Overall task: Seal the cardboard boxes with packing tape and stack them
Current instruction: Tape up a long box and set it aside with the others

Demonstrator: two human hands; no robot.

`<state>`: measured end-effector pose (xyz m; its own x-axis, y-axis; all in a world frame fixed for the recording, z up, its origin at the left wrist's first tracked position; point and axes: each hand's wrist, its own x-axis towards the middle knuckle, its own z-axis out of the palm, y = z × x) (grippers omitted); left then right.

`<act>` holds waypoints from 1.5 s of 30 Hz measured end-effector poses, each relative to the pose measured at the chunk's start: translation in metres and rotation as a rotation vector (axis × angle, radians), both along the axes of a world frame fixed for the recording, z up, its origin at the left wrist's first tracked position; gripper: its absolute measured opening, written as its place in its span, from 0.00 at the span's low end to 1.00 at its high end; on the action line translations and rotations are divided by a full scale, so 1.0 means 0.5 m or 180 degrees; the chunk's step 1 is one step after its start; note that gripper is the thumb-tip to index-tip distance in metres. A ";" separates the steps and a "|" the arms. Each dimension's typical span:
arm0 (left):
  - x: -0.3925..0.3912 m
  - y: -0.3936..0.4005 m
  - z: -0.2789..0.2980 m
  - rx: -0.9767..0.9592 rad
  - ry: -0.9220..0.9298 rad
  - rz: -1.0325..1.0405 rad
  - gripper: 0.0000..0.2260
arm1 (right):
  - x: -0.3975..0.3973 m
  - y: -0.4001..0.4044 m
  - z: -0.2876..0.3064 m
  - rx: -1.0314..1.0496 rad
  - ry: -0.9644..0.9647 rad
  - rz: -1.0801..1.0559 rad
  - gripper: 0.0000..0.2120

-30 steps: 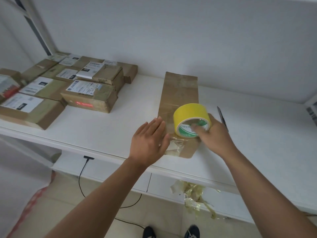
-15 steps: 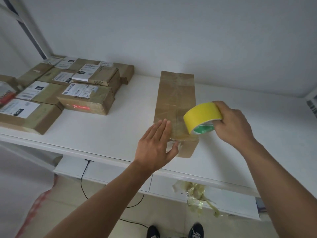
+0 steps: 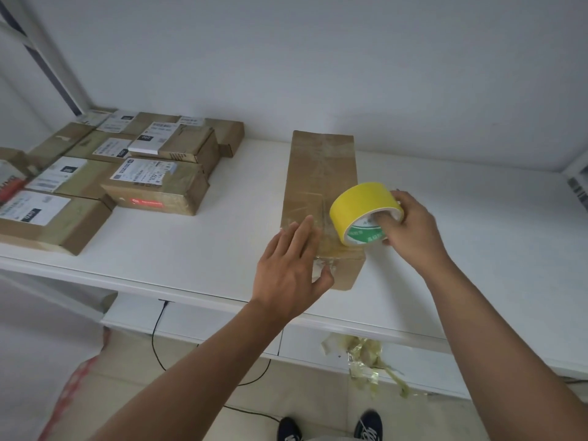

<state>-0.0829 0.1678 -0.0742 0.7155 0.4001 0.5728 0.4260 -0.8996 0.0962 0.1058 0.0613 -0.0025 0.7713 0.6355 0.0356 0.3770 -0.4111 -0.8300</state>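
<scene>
Bare table [image 3: 477,237] right of the long box [image 3: 318,183]; stacked parcels [image 3: 152,186] apparently block the left.

White table [image 3: 203,249] against a plain white wall [image 3: 318,58]; beige tiled floor [image 3: 305,402] below, crossed by a black cable [image 3: 159,351]. Soft, even lighting.

A black cable [image 3: 155,338] hangs below the white table [image 3: 197,249], near dark shoes [image 3: 369,428].

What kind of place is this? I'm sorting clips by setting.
Likely a small parcel-packing spot, perhaps in a home or small shop. Labelled boxes sit grouped on a white table, the right hand holds a tape roll, and tape scraps hang off the table's edge.
</scene>
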 end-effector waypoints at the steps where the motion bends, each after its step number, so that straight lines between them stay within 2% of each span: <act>1: 0.003 -0.006 0.007 0.0026 0.0123 0.0028 0.29 | -0.005 0.002 -0.008 -0.0009 0.0254 0.0058 0.10; 4: 0.019 -0.030 0.017 0.0014 0.0403 0.0189 0.33 | -0.019 0.004 -0.027 0.0034 0.0660 0.0108 0.09; 7: 0.027 -0.041 0.011 -0.0168 0.0474 0.0158 0.32 | -0.019 0.006 -0.024 0.0034 0.0566 0.0119 0.09; 9: 0.028 -0.036 0.007 -0.0134 0.0468 0.0141 0.31 | -0.004 0.003 -0.013 0.0038 0.0261 0.0150 0.08; 12: 0.029 -0.032 0.007 -0.0085 0.0478 0.0194 0.29 | 0.039 -0.012 -0.004 -0.0190 -0.0495 0.0050 0.17; 15: 0.032 -0.035 0.006 -0.0067 0.0529 0.0246 0.29 | 0.058 -0.031 -0.035 0.0084 -0.0244 -0.0254 0.20; 19: 0.033 -0.040 0.008 -0.0058 0.0655 0.0203 0.30 | 0.044 -0.041 -0.073 0.0474 0.0037 -0.0379 0.15; 24: 0.039 -0.045 0.016 -0.0010 0.0654 0.0126 0.31 | 0.041 -0.056 -0.075 0.0352 -0.0246 -0.0464 0.17; 29: 0.055 -0.048 0.032 0.0113 0.0699 -0.0379 0.28 | 0.042 -0.068 -0.089 0.0492 -0.0038 -0.0584 0.14; 33: 0.048 -0.035 0.024 -0.0004 0.0698 -0.0432 0.28 | 0.055 -0.066 -0.073 0.0161 -0.0858 -0.0308 0.20; 38: 0.051 -0.034 0.025 -0.0167 0.0765 -0.0381 0.27 | 0.085 -0.067 -0.077 0.0006 -0.1210 -0.0443 0.23; 40: 0.056 -0.042 0.029 -0.0238 0.0815 -0.0304 0.27 | 0.097 -0.077 -0.095 -0.0051 -0.1106 -0.0525 0.20; 45: 0.081 -0.045 0.040 -0.0028 0.0888 -0.0391 0.26 | 0.094 -0.065 -0.140 -0.0159 -0.0314 -0.0669 0.15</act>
<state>-0.0424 0.1455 -0.0540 0.8881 0.3049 0.3441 0.3251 -0.9457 -0.0011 0.1529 0.0290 -0.0725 0.8811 0.4642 0.0898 0.3571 -0.5288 -0.7700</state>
